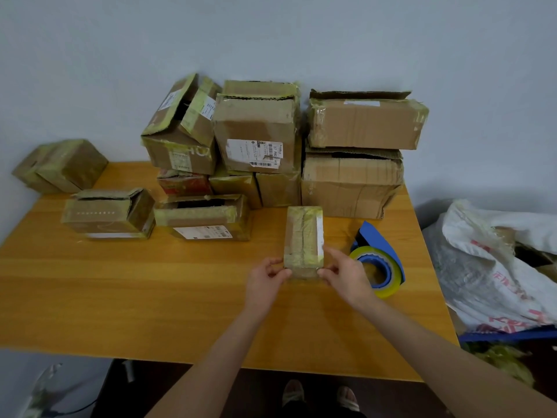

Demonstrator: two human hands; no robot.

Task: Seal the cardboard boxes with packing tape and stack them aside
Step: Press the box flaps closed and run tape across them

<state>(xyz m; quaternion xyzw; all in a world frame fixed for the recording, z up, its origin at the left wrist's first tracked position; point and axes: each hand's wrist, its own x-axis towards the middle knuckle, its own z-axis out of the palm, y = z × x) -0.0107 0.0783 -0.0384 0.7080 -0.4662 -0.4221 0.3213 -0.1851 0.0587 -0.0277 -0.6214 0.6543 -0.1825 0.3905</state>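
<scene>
The small box (303,236) lies lengthwise on the table (150,297) just right of the frame's centre. Its flaps are down, with a seam running along the top under yellowish tape. Both hands are at its near end. The left hand (265,277) pinches the lower-left corner and the right hand (346,276) pinches the lower-right one, so each grip is closed on the box. The tape dispenser (378,267), blue with a yellowish roll, rests just to the right of the right hand.

I judge that a strip's end is being smoothed over the near face, or the box is being squared up for taping; I cannot tell which. To do it well, press the thumbs outward from the seam toward the corners so no bubble or loose edge remains, and hold the flaps level meanwhile. Check the far end too. Then lift the box with both hands and set it flat on something firm. The pile of boxes (256,134) in the upper middle of the frame has torn, gaping tops, which looks like poor footing.
</scene>
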